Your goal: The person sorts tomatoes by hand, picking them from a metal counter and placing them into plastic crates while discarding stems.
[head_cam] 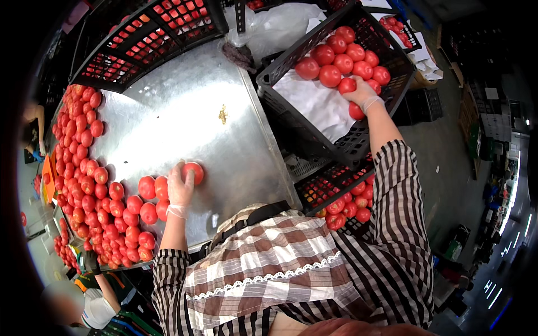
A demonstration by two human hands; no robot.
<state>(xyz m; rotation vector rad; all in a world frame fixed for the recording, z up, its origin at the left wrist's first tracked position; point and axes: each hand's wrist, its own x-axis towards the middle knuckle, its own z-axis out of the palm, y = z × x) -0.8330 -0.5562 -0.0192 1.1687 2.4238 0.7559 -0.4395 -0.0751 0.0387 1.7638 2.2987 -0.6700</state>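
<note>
My left hand [180, 187], in a clear thin glove, grips a red tomato [194, 173] on the steel table [235, 155]. Several loose tomatoes [147, 187] lie close by on its left. On the right, my right hand [362, 95] reaches into a black plastic crate [302, 119], its fingers around another tomato [347, 85]. Rows of tomatoes [330, 76] fill the far part of that crate. White paper [311, 101] lines its bottom, bare of fruit on the near left side. The undersides of both held tomatoes are hidden.
A large heap of tomatoes [84, 185] covers the table's left side. A tilted black crate of tomatoes [147, 42] stands at the far edge. Another crate with tomatoes [349, 206] sits low on my right. A co-worker's gloved hand [91, 262] is at lower left. Clear plastic film [273, 25] lies behind.
</note>
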